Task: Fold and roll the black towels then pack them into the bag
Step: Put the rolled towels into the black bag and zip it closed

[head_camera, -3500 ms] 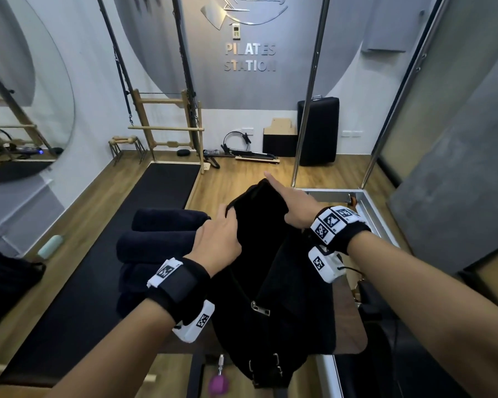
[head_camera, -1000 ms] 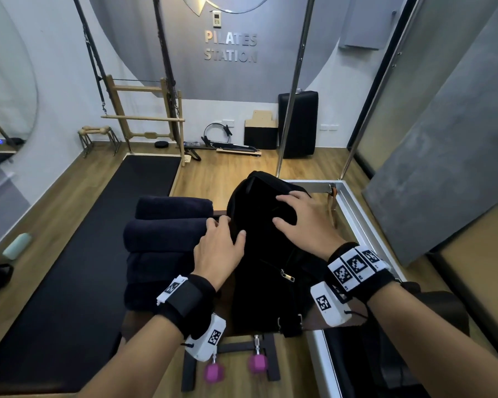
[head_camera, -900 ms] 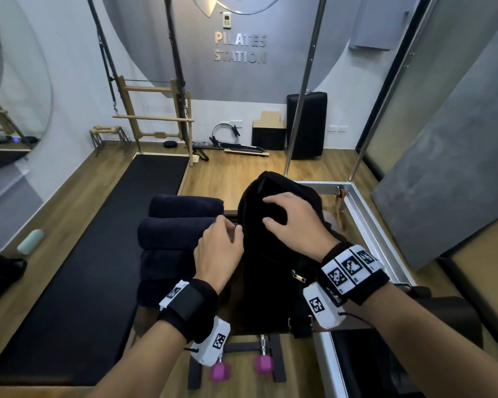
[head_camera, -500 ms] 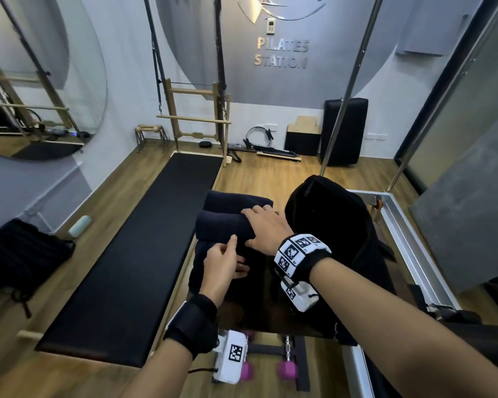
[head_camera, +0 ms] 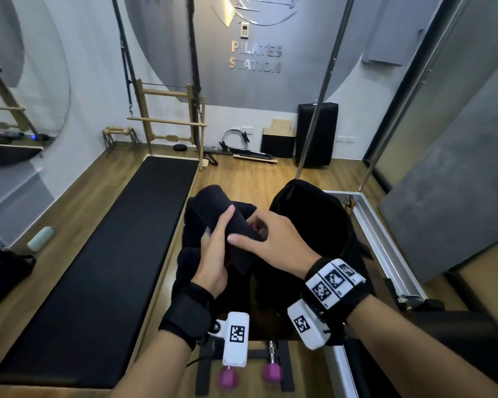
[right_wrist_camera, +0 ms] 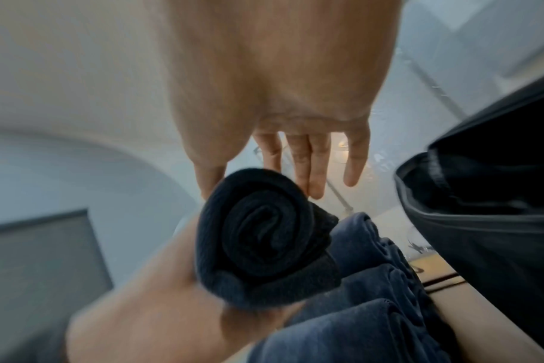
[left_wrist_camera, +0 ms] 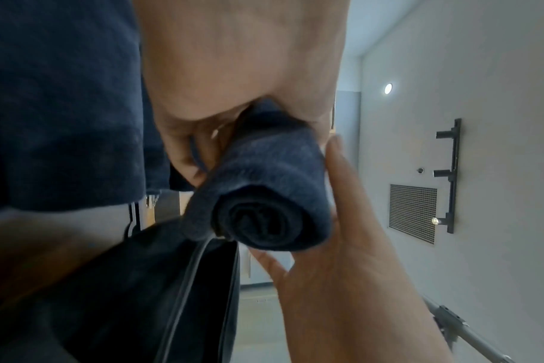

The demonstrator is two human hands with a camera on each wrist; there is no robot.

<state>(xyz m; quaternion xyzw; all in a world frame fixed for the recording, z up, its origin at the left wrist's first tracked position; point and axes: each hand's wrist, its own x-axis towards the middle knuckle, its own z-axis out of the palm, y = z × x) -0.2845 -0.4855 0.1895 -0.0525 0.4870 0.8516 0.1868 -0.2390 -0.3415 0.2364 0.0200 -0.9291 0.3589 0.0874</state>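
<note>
My left hand (head_camera: 217,228) grips a rolled black towel (head_camera: 213,205), lifted and tilted above the stack of rolled towels (head_camera: 189,262). The roll's spiral end (right_wrist_camera: 264,235) faces the right wrist view. My right hand (head_camera: 250,231) rests against the roll's near end, its fingers (right_wrist_camera: 311,167) fairly straight. The black bag (head_camera: 314,225) stands upright just right of both hands; its open mouth (right_wrist_camera: 469,186) shows in the right wrist view. In the left wrist view the towel (left_wrist_camera: 264,216) sits between both palms above the bag (left_wrist_camera: 146,294).
The towels and bag sit on a small brown table (head_camera: 266,320) with pink dumbbells (head_camera: 227,379) beneath it. A long black mat (head_camera: 112,254) lies on the left. A metal frame rail (head_camera: 385,242) and upright pole (head_camera: 322,90) stand on the right.
Both hands left the bag and went left to the stack. My left hand picked up a rolled towel and raised it; my right hand came onto its near end.
</note>
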